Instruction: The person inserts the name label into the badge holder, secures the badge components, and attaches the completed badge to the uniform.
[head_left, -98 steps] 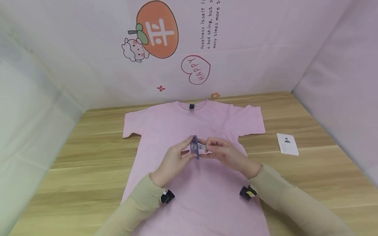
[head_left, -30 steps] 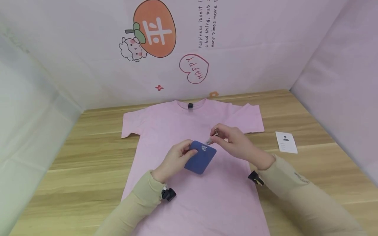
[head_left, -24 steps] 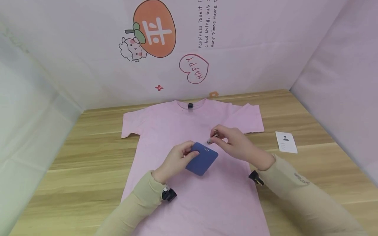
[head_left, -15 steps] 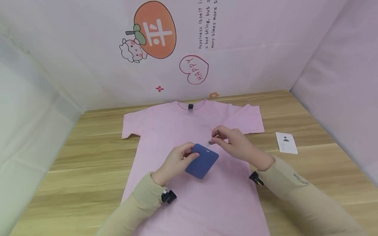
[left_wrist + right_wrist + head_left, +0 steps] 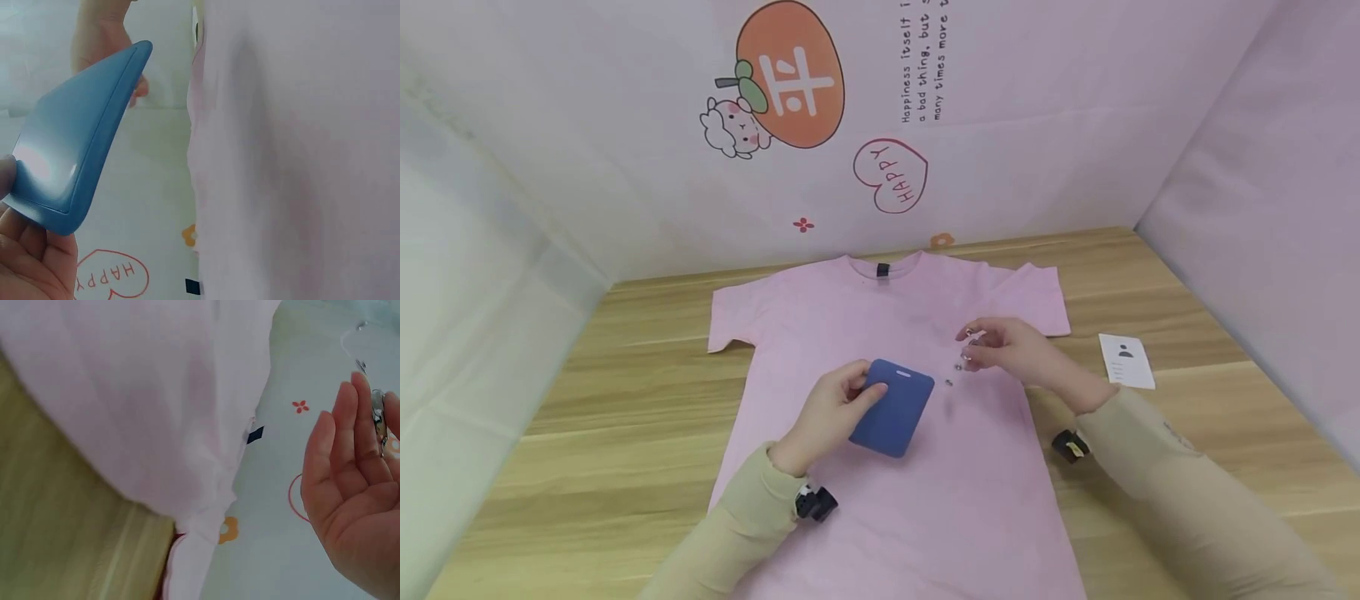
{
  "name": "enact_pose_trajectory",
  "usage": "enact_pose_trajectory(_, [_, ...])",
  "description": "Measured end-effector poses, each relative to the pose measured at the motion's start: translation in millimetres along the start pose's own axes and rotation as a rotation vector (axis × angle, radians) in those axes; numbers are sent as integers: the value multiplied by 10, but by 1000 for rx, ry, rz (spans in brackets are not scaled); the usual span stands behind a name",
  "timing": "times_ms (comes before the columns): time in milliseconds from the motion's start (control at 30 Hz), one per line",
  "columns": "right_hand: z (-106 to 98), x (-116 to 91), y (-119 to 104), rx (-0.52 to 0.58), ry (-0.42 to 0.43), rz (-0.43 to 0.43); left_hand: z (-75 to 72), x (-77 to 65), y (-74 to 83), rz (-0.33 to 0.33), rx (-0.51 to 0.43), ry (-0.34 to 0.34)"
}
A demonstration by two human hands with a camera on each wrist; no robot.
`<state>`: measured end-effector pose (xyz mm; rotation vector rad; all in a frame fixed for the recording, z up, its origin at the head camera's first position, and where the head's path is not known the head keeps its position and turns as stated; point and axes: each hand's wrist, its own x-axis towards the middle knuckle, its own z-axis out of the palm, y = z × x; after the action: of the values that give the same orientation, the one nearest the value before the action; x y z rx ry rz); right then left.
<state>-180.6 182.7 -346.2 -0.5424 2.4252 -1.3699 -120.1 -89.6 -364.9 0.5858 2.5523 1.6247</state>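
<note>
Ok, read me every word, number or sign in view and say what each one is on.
"HAPPY": inside the red heart on the backdrop.
"Happiness itself i", "a bad thing, but s", "many times more t": sideways on the backdrop, cut off.
"平": sideways on the orange fruit drawing.
White card: printed lines too small to read.
Black neck label on the pink shirt: nothing legible.
Blue holder: no text visible.

My feed: blue holder [image 5: 891, 417], silver clip [image 5: 378, 415], pink shirt [image 5: 955, 492], black neck tag [image 5: 883, 270], beige sleeves [image 5: 1195, 492], tan wood-grain bench [image 5: 625, 408], white card [image 5: 1138, 372] with dark print [image 5: 1125, 354], pale backdrop [image 5: 1037, 125] with orange fruit [image 5: 823, 50], red heart [image 5: 891, 175].
</note>
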Motion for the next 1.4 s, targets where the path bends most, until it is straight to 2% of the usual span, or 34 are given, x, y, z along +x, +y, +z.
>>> enact_pose_trajectory(200, [0, 56, 121, 48, -130, 70, -36, -8, -27, -19, -40, 27])
enact_pose_trajectory(367, [35, 110, 201, -4, -193, 107, -52, -8, -28, -45, -68, 31])
enact_pose_trajectory(500, [62, 132, 235, -64, -221, 91, -60, -2, -24, -56, -100, 35])
enact_pose_trajectory(867, [157, 163, 284, -224, -213, 100, -65, 0, -4, -72, -122, 38])
enact_pose_trajectory(1233, [187, 225, 310, -386, -210, 23, -74, -14, 7, -77, -125, 38])
enact_pose_trajectory(1400, [213, 238, 309, -451, -214, 16, -79, -20, 11, -81, -139, 34])
